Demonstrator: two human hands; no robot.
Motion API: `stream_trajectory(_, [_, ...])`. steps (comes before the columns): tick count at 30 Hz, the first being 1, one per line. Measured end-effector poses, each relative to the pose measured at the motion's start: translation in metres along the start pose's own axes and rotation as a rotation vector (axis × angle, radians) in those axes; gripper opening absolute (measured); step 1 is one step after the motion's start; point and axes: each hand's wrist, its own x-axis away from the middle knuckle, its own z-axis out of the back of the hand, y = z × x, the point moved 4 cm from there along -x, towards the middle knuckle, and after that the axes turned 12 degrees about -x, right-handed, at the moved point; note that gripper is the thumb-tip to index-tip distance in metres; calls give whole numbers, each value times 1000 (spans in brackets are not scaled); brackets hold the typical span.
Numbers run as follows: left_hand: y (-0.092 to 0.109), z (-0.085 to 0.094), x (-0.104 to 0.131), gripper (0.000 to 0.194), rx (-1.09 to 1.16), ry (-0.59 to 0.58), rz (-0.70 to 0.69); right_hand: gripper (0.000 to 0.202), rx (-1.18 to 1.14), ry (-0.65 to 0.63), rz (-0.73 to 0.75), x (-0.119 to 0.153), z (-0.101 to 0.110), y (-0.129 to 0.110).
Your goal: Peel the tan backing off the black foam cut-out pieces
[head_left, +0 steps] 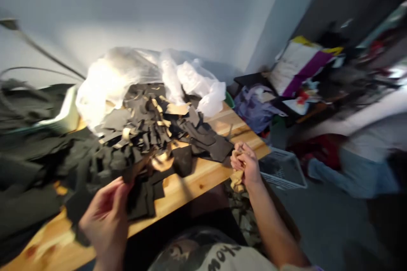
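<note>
My left hand [106, 211] is at the near side of the wooden table, thumb and fingertips pinched together on a thin black piece of sheet material [127, 174]. That piece blends into the pile behind it. Beyond the table's front right edge, my right hand [246, 163] is closed in a fist around crumpled tan paper [237, 180], part of which hangs below the fingers. Between the hands, a heap of cut black pieces [149, 127], some with tan backing, covers the tabletop. Larger black pieces [210, 142] lie flat close to my right hand.
White plastic bags [193, 78] lie behind the heap against the wall. A pale bin [68, 108] stands at the left, near a bent lamp arm [47, 53]. A white basket [282, 167] sits on the floor at the right. Another person's legs [352, 173] show farther right.
</note>
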Motion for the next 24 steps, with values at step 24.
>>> stream_trajectory(24, [-11,-2,41,25,-20,58,-163,45,1603,-943,92,34,-110,63])
